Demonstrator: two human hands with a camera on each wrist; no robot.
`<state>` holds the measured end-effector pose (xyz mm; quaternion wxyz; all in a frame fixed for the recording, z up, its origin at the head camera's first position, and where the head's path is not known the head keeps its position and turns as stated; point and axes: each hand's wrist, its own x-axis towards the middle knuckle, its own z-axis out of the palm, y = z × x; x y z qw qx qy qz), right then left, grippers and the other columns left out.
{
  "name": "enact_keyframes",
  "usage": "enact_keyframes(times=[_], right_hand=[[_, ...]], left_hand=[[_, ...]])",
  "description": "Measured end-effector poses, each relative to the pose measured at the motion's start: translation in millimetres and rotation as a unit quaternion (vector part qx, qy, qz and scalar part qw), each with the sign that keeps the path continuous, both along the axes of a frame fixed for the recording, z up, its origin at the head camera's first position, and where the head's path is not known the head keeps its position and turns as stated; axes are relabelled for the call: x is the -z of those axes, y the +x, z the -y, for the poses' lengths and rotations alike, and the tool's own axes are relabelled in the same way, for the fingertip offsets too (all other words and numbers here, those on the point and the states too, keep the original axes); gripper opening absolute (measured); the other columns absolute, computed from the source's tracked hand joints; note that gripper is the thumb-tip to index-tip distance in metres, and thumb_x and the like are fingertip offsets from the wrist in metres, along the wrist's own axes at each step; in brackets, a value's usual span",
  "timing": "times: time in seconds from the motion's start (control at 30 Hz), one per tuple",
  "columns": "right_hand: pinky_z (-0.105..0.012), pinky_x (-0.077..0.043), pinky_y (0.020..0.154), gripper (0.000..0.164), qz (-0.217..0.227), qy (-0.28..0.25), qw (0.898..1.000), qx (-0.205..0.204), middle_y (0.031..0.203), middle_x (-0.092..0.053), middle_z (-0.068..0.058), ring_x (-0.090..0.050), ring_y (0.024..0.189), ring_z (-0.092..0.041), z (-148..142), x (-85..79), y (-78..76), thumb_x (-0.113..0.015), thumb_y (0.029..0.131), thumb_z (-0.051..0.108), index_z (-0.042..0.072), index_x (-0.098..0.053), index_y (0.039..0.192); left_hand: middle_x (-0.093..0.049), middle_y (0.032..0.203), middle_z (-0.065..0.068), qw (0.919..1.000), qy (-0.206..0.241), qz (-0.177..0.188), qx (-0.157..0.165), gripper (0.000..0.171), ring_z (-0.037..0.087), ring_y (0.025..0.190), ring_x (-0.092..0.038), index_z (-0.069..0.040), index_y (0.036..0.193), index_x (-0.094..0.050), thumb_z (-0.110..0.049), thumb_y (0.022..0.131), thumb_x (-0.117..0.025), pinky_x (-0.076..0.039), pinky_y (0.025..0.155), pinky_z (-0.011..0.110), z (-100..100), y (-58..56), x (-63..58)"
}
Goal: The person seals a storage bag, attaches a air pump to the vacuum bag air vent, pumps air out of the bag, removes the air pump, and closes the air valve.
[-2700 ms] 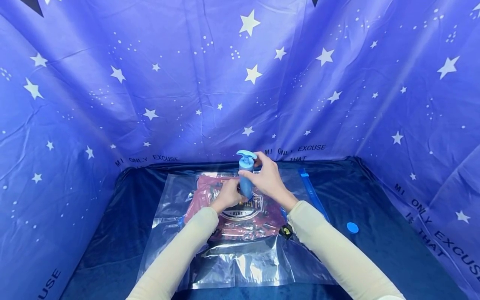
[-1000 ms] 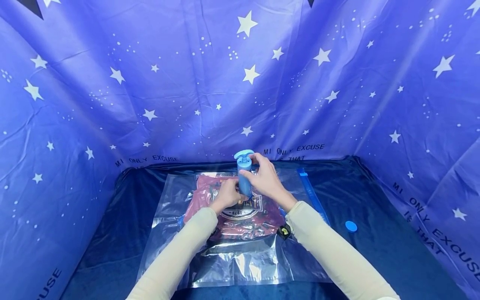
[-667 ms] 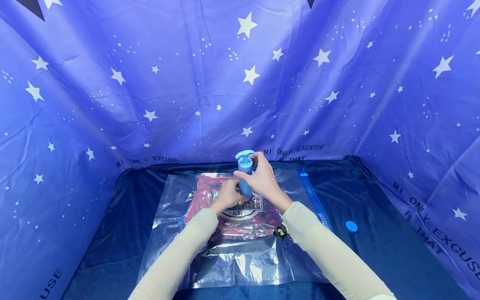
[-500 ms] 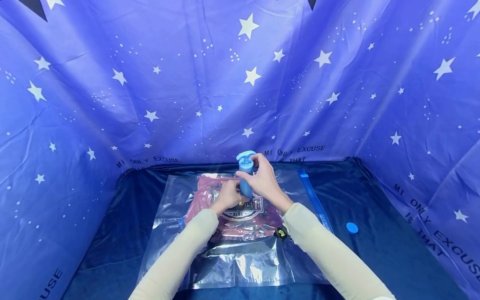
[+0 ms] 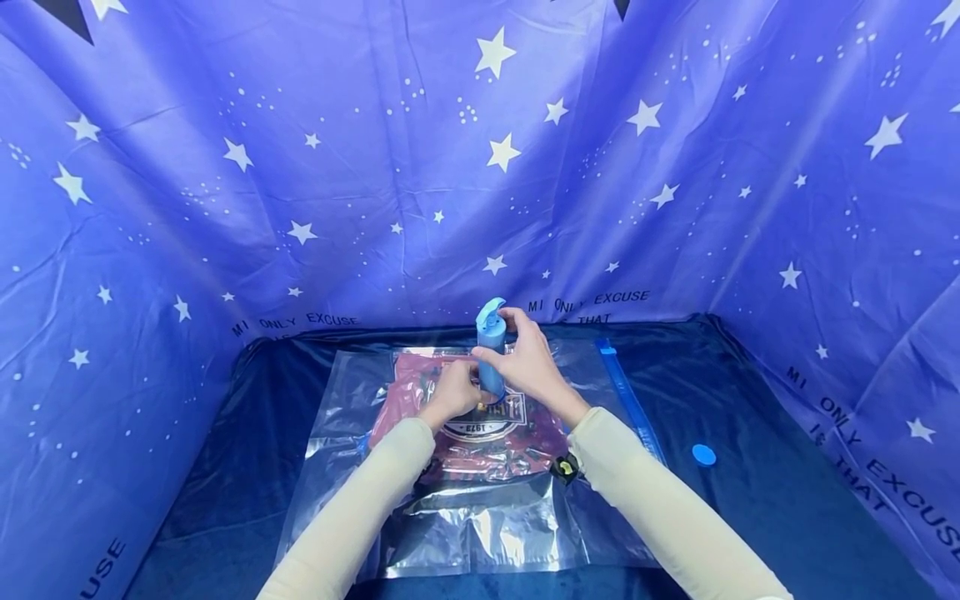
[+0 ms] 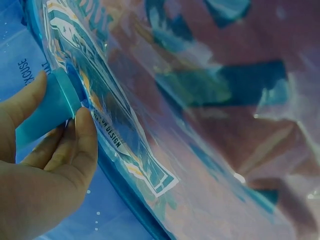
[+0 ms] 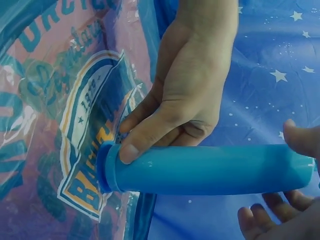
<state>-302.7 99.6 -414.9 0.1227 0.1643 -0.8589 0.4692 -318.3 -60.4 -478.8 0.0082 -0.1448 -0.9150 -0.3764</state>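
Observation:
A blue hand pump (image 5: 491, 337) stands nearly upright on a clear vacuum storage bag (image 5: 480, 533). Inside the bag lies a folded reddish garment (image 5: 405, 396) with a printed badge. My left hand (image 5: 453, 390) grips the pump's lower end, its thumb near the base rim in the right wrist view. Higher up, the fingers and thumb of my right hand (image 5: 531, 362) hold the barrel just below the handle (image 5: 491, 311). In the left wrist view the pump's base (image 6: 65, 87) meets the plastic. Whatever is beneath the base is hidden.
A blue round cap (image 5: 703, 455) lies on the dark blue cloth (image 5: 780, 500) to the right. Along the bag's right edge runs a blue zip strip (image 5: 630, 396) with a slider (image 5: 606, 350). Starry fabric walls (image 5: 390, 183) enclose the back and sides.
The pump's handle has turned from lying crosswise to a slant. My right thumb sits slightly lower on the barrel than earlier. The left hand and the bag look unmoved.

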Motion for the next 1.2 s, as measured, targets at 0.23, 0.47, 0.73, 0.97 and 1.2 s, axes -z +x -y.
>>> enact_keyframes(times=[0.23,0.47,0.73,0.97,1.2], right_hand=[[-0.046,-0.047,0.092,0.064,-0.014,-0.010,1.000,0.022,0.119,-0.057,-0.015,-0.055,0.110,-0.032,0.1,3.5,-2.8,-0.088,0.089,0.031,0.002,-0.050,0.133],[-0.053,-0.041,0.102,0.059,0.006,-0.003,1.000,0.001,0.128,-0.057,-0.020,-0.049,0.123,-0.037,-2.0,1.5,-2.9,-0.082,0.093,0.021,-0.002,-0.051,0.138],[-0.057,-0.037,0.107,0.060,0.004,-0.005,1.000,-0.022,0.131,-0.061,-0.021,-0.046,0.128,-0.040,-5.0,-2.7,-1.7,-0.080,0.094,0.015,-0.003,-0.052,0.144],[-0.045,-0.047,0.090,0.065,-0.002,-0.006,1.000,0.015,0.120,-0.058,-0.013,-0.056,0.106,-0.030,0.9,1.9,-1.1,-0.088,0.089,0.032,0.004,-0.051,0.134],[-0.041,-0.046,0.078,0.057,-0.006,-0.011,1.000,0.017,0.116,-0.062,-0.011,-0.058,0.092,-0.029,2.0,3.0,-1.9,-0.086,0.091,0.028,0.006,-0.056,0.134]], left_hand=[[-0.079,0.094,0.006,1.0000,-0.001,-0.001,-0.002,0.036,0.028,0.096,-0.073,-0.003,0.105,-0.079,-0.010,0.074,-0.095,-0.053,0.096,0.043,-0.4,-1.0,1.1],[-0.078,0.100,0.009,0.9999,-0.008,0.003,-0.008,0.042,0.034,0.103,-0.070,-0.001,0.110,-0.077,-0.011,0.074,-0.096,-0.048,0.104,0.048,-2.2,-1.2,0.8],[-0.078,0.102,0.010,0.9999,-0.005,0.009,-0.014,0.044,0.034,0.106,-0.070,-0.002,0.113,-0.077,-0.011,0.074,-0.096,-0.050,0.103,0.046,-3.2,-2.3,1.4],[-0.079,0.100,0.008,0.9999,-0.010,-0.006,-0.003,0.040,0.036,0.106,-0.070,-0.003,0.108,-0.079,-0.012,0.074,-0.096,-0.046,0.107,0.048,-0.9,-2.6,1.2],[-0.079,0.098,0.007,0.9999,-0.007,-0.004,-0.008,0.041,0.035,0.105,-0.071,-0.003,0.108,-0.079,-0.015,0.073,-0.097,-0.048,0.105,0.047,-0.8,-4.3,2.0]])
